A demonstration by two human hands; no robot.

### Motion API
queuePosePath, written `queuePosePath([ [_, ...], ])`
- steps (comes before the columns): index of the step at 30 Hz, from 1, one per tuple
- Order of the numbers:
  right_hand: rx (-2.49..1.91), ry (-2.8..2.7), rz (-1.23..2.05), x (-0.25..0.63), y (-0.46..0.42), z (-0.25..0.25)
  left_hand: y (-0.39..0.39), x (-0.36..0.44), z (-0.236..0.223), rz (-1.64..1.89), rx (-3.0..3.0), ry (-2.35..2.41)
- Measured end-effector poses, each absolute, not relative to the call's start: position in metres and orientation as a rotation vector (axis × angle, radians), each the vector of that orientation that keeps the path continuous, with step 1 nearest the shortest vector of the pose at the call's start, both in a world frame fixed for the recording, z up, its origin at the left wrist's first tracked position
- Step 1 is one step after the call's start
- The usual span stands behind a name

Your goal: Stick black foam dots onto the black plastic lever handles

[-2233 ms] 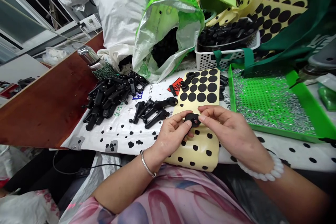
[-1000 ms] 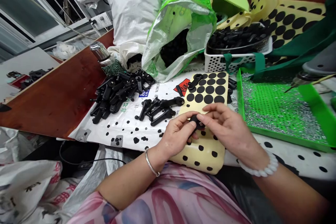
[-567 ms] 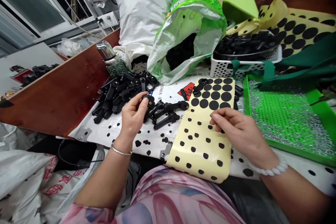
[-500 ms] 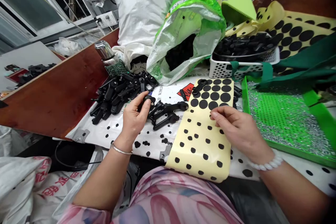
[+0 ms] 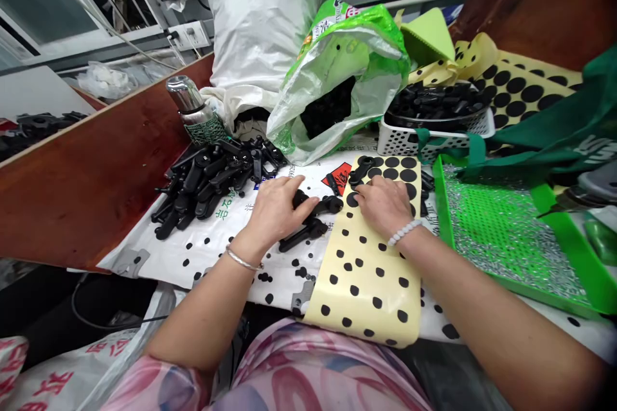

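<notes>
While L hand (image 5: 277, 209), thumb spread, is over parts (image 5: 306, 234) and R hand (image 5: 385, 205), curled, at sheet (image 5: 361, 313), grips unclear, upper discs (image 5: 408, 174) remain, lower half (dots (image 5: 354, 291) only) prob. used.

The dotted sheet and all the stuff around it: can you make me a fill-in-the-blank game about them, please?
1. The right hand is over a dotted sheet whose background colour is ____.
2. The white bead bracelet is on the person's ____ wrist.
3. In the picture, the big pile of black parts lies to the ____ of the dotted sheet.
4. The tray with many tiny silvery pieces is coloured ____.

Missing words: yellow; right; left; green.
</notes>
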State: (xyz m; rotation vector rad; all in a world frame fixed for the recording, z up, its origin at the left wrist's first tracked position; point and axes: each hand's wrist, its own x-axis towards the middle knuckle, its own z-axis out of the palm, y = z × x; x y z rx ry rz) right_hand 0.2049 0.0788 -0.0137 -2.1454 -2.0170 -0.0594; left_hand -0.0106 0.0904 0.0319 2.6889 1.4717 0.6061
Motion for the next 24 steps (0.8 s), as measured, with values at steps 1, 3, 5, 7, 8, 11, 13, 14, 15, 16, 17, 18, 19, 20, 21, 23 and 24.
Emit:
queuePosePath([
  [1,-2.165,-2.037,-0.078,0.204,0.080,-0.016,0.092,-0.005,0.032,0.557,2.718,1.433],
  [3,-2.207,-2.061,-0.108,0.203,0.081,-0.019,0.095,0.007,0.033,0.454,2.779,1.345],
  [5,-2.248,-2.071,-0.127,0.202,0.080,-0.018,0.098,0.020,0.034,0.371,2.837,1.231],
  [7,-2.278,-2.083,-0.129,0.201,0.080,-0.016,0.100,0.033,0.035,0.291,2.876,1.095],
  [8,-2.291,-2.090,-0.123,0.201,0.081,-0.014,0.102,0.038,0.035,0.232,2.879,1.040],
  [11,-2.328,-2.109,-0.075,0.202,0.087,-0.008,0.106,0.051,0.032,0.013,2.842,0.958],
  [13,-2.352,-2.117,-0.032,0.202,0.093,-0.004,0.109,0.057,0.028,-0.075,2.813,0.938],
  [14,-2.363,-2.121,-0.012,0.202,0.095,-0.002,0.111,0.059,0.025,-0.091,2.807,0.926],
  [15,-2.372,-2.125,0.003,0.201,0.098,-0.001,0.113,0.060,0.023,-0.095,2.803,0.917],
  [16,-2.379,-2.127,0.011,0.201,0.100,0.000,0.115,0.060,0.021,-0.100,2.800,0.912],
  [17,-2.381,-2.130,0.013,0.201,0.101,0.000,0.117,0.060,0.018,-0.104,2.797,0.913],
  [18,-2.377,-2.133,0.007,0.200,0.102,-0.001,0.118,0.060,0.017,-0.106,2.795,0.914],
  [19,-2.368,-2.138,-0.006,0.200,0.101,-0.002,0.119,0.060,0.016,-0.109,2.794,0.915],
  [20,-2.353,-2.143,-0.026,0.199,0.100,-0.003,0.120,0.060,0.015,-0.113,2.793,0.914],
  [21,-2.333,-2.148,-0.049,0.199,0.098,-0.005,0.120,0.060,0.015,-0.118,2.793,0.912],
  [23,-2.286,-2.159,-0.097,0.197,0.092,-0.009,0.120,0.060,0.015,-0.130,2.798,0.915],
  [24,-2.257,-2.167,-0.119,0.196,0.089,-0.010,0.120,0.061,0.016,-0.137,2.800,0.921],
])
